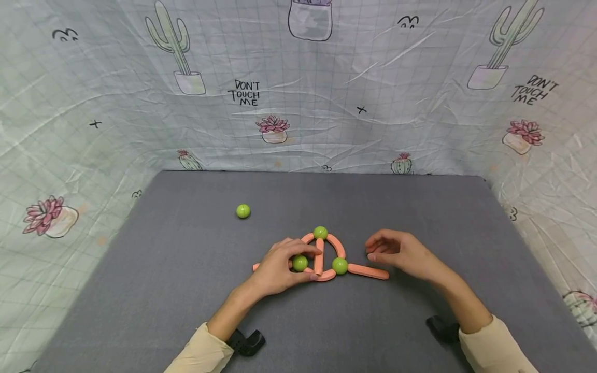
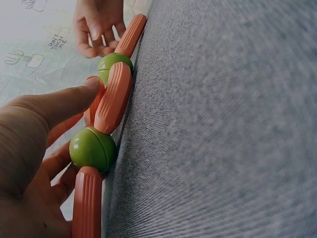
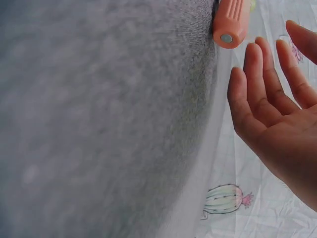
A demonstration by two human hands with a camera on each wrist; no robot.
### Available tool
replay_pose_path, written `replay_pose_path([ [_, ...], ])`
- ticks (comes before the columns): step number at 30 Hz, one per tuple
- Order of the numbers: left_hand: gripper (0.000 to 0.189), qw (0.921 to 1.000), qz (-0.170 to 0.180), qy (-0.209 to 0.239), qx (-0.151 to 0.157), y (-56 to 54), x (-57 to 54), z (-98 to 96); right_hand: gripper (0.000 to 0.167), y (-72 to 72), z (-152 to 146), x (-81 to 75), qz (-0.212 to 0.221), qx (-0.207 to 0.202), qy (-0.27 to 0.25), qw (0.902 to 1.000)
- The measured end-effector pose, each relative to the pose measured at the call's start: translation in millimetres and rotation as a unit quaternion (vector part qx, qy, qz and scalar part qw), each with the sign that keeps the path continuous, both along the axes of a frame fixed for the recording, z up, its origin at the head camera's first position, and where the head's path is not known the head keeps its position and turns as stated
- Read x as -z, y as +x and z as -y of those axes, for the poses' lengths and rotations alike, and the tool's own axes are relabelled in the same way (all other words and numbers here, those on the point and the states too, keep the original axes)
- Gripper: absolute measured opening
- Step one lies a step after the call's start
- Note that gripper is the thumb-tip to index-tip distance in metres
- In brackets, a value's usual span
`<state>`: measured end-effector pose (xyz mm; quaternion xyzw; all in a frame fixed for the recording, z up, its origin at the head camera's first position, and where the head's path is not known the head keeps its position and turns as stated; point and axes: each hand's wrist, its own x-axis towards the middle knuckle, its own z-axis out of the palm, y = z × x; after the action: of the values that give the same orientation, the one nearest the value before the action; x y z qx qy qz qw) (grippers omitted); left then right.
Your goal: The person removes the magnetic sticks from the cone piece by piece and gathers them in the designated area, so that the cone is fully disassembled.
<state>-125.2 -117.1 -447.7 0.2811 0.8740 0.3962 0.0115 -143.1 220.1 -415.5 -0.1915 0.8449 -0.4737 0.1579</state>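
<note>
Green balls and orange sticks join into a ring on the table. Three curved sticks (image 1: 338, 245) link a top ball (image 1: 320, 232), a left ball (image 1: 300, 263) and a right ball (image 1: 340, 266). My left hand (image 1: 275, 267) pinches a straight orange stick (image 1: 319, 261) at the ring's middle, which runs down from the top ball. Another straight stick (image 2: 87, 203) points outward from the left ball, partly hidden by that hand. To the right, a straight stick (image 1: 368, 271) extends from the right ball; its end shows a silvery disc. Above it hovers my right hand (image 1: 396, 252), fingers loosely bent, holding nothing.
A loose green ball (image 1: 243, 211) lies farther back on the grey table (image 1: 196, 248). Printed cloth (image 1: 336, 103) hangs behind and at both sides of the table. Dark wrist straps (image 1: 246, 342) sit below both hands.
</note>
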Motion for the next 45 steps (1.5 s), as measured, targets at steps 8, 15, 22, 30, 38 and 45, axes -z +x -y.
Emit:
replay_pose_path([
  [8, 0.050, 0.9999, -0.011, -0.010, 0.007, -0.2, -0.9, 0.7, 0.033, -11.3, 14, -4.7, 0.004, 0.006, 0.006, 1.0000],
  [15, 0.047, 0.9995, -0.019, -0.025, 0.004, 0.1, -3.8, -2.1, 0.031, -22.0, 29, -4.9, -0.005, -0.007, -0.012, 0.9999],
  [22, 0.046, 0.9993, -0.023, -0.030, 0.004, 1.0, -2.8, -3.7, 0.032, -31.4, 42, -3.9, -0.014, -0.024, -0.007, 0.9996],
  [30, 0.047, 0.9995, -0.017, -0.026, 0.006, 0.5, -0.8, -3.9, 0.032, -43.1, 58, -1.9, -0.018, -0.044, -0.019, 0.9987],
  [38, 0.049, 0.9994, -0.010, -0.034, 0.000, 1.2, -4.0, -4.6, 0.031, -49.7, 68, 3.3, -0.006, -0.056, -0.011, 0.9984],
  [45, 0.049, 0.9988, -0.016, -0.046, 0.005, 1.8, -5.0, -5.6, 0.033, -52.3, 74, 3.0, -0.007, -0.073, -0.008, 0.9972],
])
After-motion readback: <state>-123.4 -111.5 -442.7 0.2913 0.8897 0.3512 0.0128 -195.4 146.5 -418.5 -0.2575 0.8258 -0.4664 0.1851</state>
